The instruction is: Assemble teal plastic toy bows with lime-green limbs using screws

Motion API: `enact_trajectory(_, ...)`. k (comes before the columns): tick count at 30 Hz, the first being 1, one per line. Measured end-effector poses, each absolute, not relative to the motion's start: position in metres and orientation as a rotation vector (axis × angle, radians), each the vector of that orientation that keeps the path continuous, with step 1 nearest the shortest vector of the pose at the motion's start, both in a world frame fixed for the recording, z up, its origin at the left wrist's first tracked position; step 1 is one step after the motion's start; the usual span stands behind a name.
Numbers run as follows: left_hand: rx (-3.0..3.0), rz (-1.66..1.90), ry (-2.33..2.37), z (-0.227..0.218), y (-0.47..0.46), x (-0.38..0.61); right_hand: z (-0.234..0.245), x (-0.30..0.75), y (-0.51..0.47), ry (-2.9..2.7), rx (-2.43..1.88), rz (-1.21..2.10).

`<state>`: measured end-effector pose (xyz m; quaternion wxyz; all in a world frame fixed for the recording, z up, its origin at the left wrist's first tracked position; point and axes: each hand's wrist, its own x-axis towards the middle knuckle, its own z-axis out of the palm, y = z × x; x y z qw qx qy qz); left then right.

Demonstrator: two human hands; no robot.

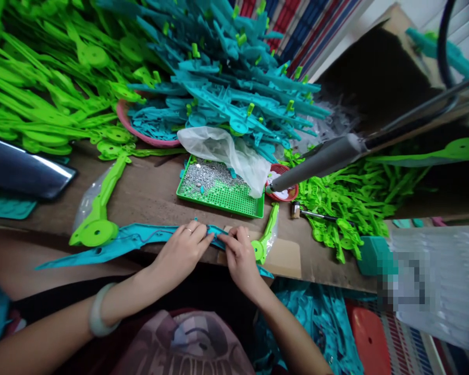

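A long teal plastic part [133, 240] lies along the near edge of the wooden table [148, 192]. My left hand [183, 247] rests on it with fingers curled, pinching its edge near the middle. My right hand [240, 255] pinches the same part just to the right, fingertips almost meeting the left's. A green plastic part [266, 234] lies right beside my right hand. A second green part [97, 216] lies to the left of my left hand.
A green tray [219, 192] of small silver screws sits behind my hands, a clear bag [226, 153] draped on it. A grey powered screwdriver [316, 162] hangs above a small red dish [283, 190]. Piles of green [42, 78] and teal parts [226, 73] fill the back. A hammer [308, 212] lies right.
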<state>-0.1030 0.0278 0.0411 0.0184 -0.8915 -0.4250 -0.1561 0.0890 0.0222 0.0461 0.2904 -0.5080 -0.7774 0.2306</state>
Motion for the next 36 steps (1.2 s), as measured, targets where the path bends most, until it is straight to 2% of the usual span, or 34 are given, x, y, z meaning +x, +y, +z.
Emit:
enact_trajectory(12,-2.827,-0.471,-1.341,0.045,0.032,-0.101,0.057,0.085,0.026,-2.197,-1.527,0.68)
enact_trajectory(18,-2.787,-0.395,-1.269,0.046,0.029,-0.102,0.072,0.107,0.059,-2.277,-1.311,0.882)
enact_trajectory(23,-2.748,-0.528,-1.154,0.047,0.028,-0.106,0.078,0.123,0.077,-2.242,-1.279,1.011)
enact_trajectory(32,-2.831,-0.458,-1.019,0.054,0.034,-0.106,0.078,0.122,0.081,-2.503,-1.179,0.899)
enact_trajectory(36,-2.844,-0.398,-0.973,0.056,0.035,-0.105,0.079,0.128,0.069,-2.601,-1.184,0.736)
